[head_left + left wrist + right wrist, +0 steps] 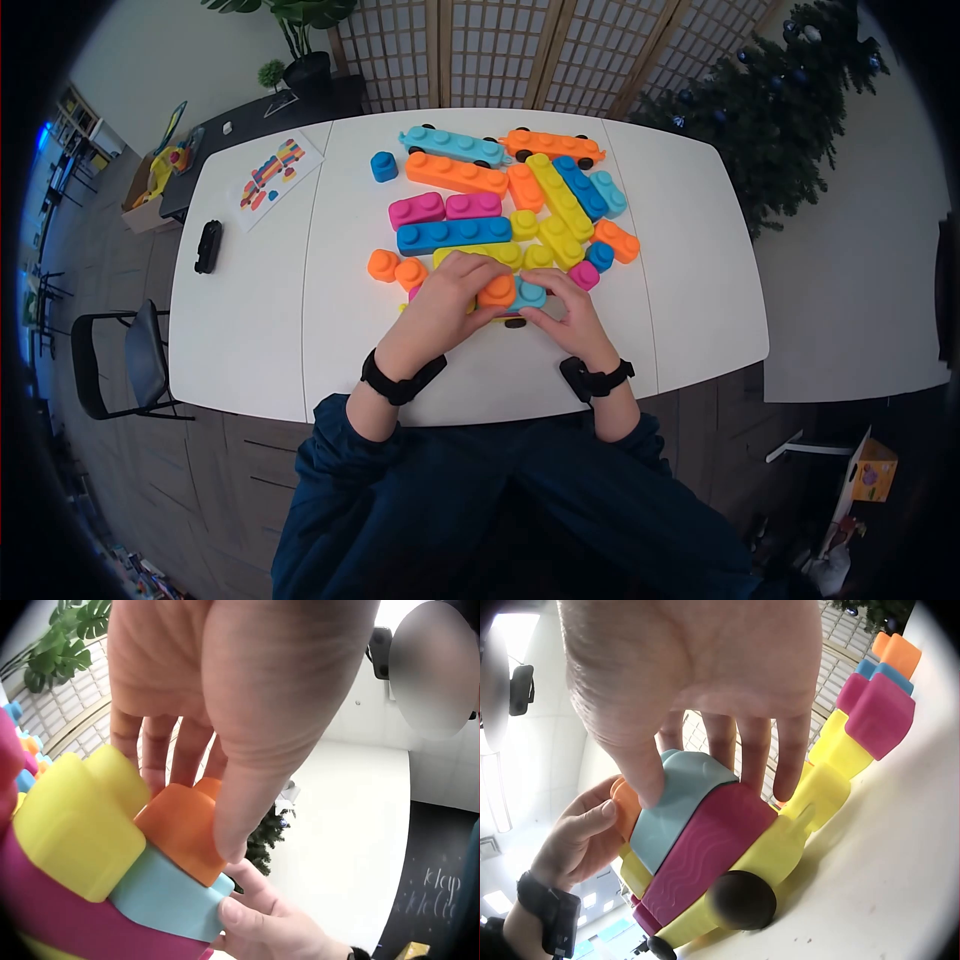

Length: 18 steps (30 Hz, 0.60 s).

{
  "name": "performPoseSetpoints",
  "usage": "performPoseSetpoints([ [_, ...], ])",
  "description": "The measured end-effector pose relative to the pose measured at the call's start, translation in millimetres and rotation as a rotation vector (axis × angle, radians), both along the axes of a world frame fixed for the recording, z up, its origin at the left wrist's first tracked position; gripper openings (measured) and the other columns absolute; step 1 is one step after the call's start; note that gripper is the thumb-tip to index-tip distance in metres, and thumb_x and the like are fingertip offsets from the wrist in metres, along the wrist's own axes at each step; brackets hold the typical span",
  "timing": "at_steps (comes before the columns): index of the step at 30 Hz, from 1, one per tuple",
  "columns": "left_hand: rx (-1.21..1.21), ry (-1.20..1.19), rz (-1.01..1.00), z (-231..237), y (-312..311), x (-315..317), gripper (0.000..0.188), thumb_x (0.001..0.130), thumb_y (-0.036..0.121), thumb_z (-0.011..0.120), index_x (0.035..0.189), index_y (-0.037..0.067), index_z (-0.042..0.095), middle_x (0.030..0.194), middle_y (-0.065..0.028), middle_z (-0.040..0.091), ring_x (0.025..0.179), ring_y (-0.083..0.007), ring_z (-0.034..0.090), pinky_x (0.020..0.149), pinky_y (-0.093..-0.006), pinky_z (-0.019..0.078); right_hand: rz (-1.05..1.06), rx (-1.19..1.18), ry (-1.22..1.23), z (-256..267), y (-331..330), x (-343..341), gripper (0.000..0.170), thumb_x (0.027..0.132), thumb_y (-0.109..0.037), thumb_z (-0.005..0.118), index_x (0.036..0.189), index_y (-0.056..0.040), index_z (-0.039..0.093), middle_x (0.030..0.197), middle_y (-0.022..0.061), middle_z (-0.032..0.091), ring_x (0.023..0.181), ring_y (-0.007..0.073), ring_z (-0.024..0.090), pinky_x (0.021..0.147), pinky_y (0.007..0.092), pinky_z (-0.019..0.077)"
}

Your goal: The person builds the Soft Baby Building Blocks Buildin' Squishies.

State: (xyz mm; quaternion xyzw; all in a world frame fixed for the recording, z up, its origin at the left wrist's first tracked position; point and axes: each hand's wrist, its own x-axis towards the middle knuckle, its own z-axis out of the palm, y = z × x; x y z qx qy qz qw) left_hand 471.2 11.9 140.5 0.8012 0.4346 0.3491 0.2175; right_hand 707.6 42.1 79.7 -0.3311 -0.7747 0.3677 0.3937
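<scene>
- Orange block (180, 829) sits on a light-blue block (676, 806), above the wheeled yellow base (771, 859), with a magenta block (714, 840) between.
- Left hand (447, 303), over that base: its grip pinches the orange block.
- Right hand (574, 315), beside the base: its grip holds the light-blue block.
- Beyond the base, a long blue block (455, 236) lies on the white bench (700, 290).
</scene>
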Motion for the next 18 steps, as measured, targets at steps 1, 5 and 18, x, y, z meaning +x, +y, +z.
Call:
performPoseSetpoints([
  [1,-0.012,0.01,0.0,0,0,0,0.052,0.076,0.01,0.082,0.125,0.005,0.063,0.121,-0.0136,0.064,0.114,-0.0348,0.057,0.098,-0.0421,0.0493,0.0,-0.001,0.0,0,0,0,0.048,0.084,-0.008,0.08,0.129,-0.006,0.064,0.123,0.0144,0.066,0.116,0.0303,0.063,0.1,0.0367,0.0492],
  [5,-0.001,-0.074,0.106,2,-2,-23,0.06,0.081,0.009,0.078,0.136,0.005,0.056,0.133,-0.0158,0.059,0.124,-0.0369,0.053,0.105,-0.0429,0.045,0.005,0.007,-0.002,-2,1,1,0.048,0.084,-0.009,0.08,0.129,-0.0062,0.064,0.124,0.0142,0.066,0.117,0.03,0.063,0.1,0.0367,0.0491],
  [18,-0.143,0.191,0.388,-75,13,-116,0.047,0.08,-0.006,0.071,0.125,0.005,0.064,0.13,-0.0147,0.062,0.118,-0.0381,0.059,0.099,-0.0425,0.051,0.0,-0.032,0.008,-1,0,-1,0.049,0.084,-0.009,0.08,0.13,-0.0063,0.063,0.125,0.0139,0.065,0.117,0.0293,0.063,0.1,0.036,0.0492],
])
